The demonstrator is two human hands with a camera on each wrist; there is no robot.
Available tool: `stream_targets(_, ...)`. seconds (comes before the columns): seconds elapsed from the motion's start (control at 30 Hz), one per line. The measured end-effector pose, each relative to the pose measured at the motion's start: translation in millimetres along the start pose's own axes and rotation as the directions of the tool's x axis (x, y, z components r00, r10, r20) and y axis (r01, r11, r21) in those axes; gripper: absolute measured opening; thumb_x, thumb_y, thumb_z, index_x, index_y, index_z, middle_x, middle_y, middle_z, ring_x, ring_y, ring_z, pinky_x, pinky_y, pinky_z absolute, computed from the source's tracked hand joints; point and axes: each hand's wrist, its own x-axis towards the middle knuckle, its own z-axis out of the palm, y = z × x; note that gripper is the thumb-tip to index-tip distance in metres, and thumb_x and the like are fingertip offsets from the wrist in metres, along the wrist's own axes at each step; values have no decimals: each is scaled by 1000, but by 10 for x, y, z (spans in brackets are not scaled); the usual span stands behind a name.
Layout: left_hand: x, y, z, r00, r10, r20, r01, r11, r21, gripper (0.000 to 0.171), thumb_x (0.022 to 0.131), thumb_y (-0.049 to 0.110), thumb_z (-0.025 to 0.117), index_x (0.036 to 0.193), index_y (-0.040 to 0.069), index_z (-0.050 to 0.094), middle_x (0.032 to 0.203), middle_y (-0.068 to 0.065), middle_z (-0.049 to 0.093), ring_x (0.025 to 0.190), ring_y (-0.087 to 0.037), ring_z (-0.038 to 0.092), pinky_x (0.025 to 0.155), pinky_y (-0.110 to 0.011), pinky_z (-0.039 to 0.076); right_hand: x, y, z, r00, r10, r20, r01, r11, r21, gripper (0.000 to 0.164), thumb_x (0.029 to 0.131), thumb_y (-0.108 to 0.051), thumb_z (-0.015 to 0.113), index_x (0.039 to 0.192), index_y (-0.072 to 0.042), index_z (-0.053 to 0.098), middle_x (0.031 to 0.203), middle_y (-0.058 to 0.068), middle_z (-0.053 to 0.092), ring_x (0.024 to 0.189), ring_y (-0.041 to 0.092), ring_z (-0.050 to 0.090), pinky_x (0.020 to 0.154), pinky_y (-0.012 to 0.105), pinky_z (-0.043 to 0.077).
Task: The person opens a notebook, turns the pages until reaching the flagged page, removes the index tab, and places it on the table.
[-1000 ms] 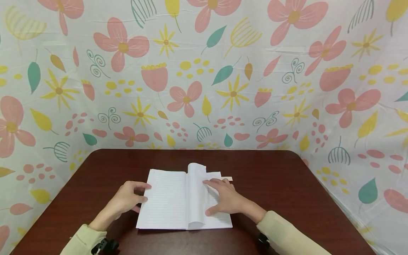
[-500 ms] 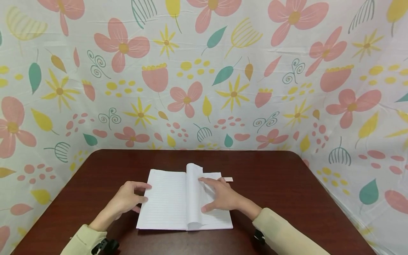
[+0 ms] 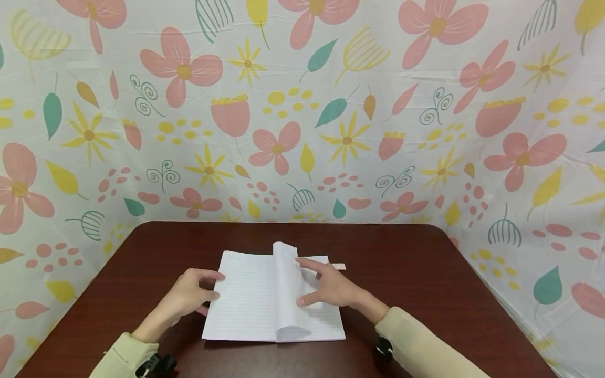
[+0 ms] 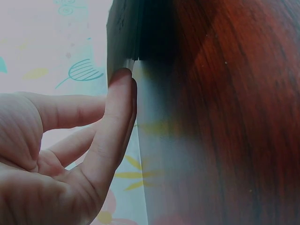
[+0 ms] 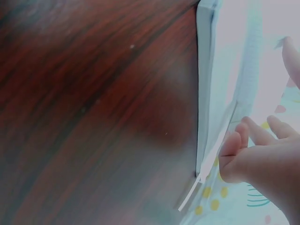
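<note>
An open notebook [image 3: 241,294] with lined pages lies on the table. Several of its leaves form a tall white curl [image 3: 285,294] beside the spine. My left hand [image 3: 186,291] rests at the left edge, thumb and index fingertips on the page margin; in the left wrist view its fingertips [image 4: 121,77] meet the notebook's edge. My right hand [image 3: 335,286] is over the right page, index finger and thumb spread, their tips at the curl's right side. The right wrist view shows its other fingers [image 5: 234,145] bent near the page. A pale strip [image 3: 338,266] sticks out at the right.
The dark brown wooden table [image 3: 402,262] spreads around the notebook on every side. Behind it and along both sides hangs a floral cloth [image 3: 302,105]. Dark wrist devices [image 3: 155,365] sit by the cream sleeves.
My right hand has shifted slightly left and farther from me. The curl has moved left toward the spine, its near end now wider. My left hand stays in place.
</note>
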Motion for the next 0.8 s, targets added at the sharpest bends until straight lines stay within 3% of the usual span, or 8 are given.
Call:
stream_targets(0.27,-1,2,5,1000,1,-5,-1,1000,6,39,87,-13,74,125,-6,71,121,-23,65,74,-28,72,57,-44,63,-8,-80,-9,995,97,-32,-94,992,86,89,83,-29,92,159,-15,48,153,7,55,113,31,50,85,42,46)
stream_targets(0.57,-1,9,8,1000,-11,-3,11,1000,10,38,87,-13,74,125,-6,71,121,-23,64,76,-28,72,58,-45,63,24,-76,16,994,77,-77,-60,977,202,80,86,-18,90,157,-12,51,148,10,60,101,29,59,74,36,50)
stream_targets(0.8,9,-17,7,1000,-11,-1,11,1000,18,38,88,-12,74,125,-6,71,123,-23,64,79,-27,72,58,-45,63,54,-124,58,996,53,-66,-35,969,246,76,88,-14,87,156,-14,53,143,12,61,93,27,64,66,33,52)
